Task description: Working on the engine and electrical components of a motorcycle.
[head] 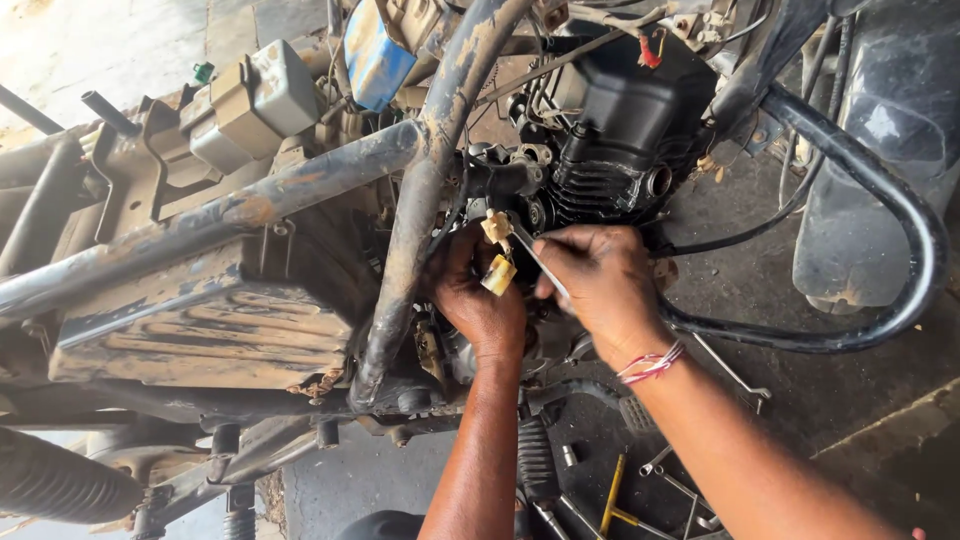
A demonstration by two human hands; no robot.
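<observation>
Two hands at a stripped motorcycle engine
Right hand (600,285) pinches a slim metal tool (535,258) just below the black engine (625,130); left hand (475,295) grips yellowed connectors (498,255) beside it; engine stays mounted in the rusty frame (420,200), spanners (640,500) on the floor below

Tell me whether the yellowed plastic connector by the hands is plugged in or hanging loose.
Hanging loose: the yellowed connector dangles free, no socket around it, between the left hand and right hand, which grips a metal tool.
</observation>
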